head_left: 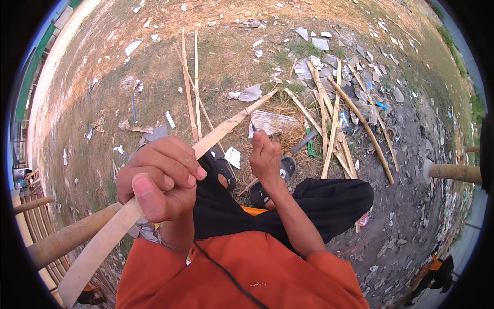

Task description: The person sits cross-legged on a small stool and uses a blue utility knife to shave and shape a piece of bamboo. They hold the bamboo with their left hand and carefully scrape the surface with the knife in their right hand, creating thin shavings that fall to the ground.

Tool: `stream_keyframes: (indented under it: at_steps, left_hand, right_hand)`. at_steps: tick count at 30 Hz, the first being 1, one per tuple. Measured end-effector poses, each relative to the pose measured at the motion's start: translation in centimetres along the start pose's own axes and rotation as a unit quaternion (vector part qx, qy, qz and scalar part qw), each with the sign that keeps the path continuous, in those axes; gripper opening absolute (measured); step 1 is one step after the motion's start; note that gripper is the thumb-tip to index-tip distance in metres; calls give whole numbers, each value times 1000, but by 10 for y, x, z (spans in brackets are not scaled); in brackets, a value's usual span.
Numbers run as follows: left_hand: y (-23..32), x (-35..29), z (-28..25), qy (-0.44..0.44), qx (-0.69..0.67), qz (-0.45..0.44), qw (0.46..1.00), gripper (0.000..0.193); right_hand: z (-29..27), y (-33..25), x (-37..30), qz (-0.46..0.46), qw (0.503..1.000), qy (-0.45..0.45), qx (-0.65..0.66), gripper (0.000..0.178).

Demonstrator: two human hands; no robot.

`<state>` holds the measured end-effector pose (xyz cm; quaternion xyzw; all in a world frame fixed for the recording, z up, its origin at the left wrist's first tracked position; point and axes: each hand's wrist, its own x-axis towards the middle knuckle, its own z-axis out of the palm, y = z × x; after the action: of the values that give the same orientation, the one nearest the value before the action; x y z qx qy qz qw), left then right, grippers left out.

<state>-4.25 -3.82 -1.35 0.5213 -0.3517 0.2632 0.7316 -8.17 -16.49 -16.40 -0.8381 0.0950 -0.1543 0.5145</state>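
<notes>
My left hand is wrapped round a long flat bamboo strip, thumb on top. The strip runs diagonally from the lower left, past my lap, to a tip at the upper middle. Just right of the strip, my right hand is closed in a pinch. A thin dark tip of something pokes out above its fingers; the rest is hidden in the grip, so its kind is unclear. A grey flat bar-like piece lies on the ground beside my sandal, right of that hand.
Several cut bamboo strips and a round pole lie on the right. More strips lie ahead on the left. Thick bamboo poles stand at both sides. Paper scraps and rubble litter the ground.
</notes>
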Motion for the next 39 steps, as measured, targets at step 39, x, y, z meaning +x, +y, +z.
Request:
stream_keyframes:
  at_steps: [39]
  left_hand:
    - [-7,26,21,-155,12,3,988,28]
  right_hand:
    - [-12,69,39,103,981,17,-166,48]
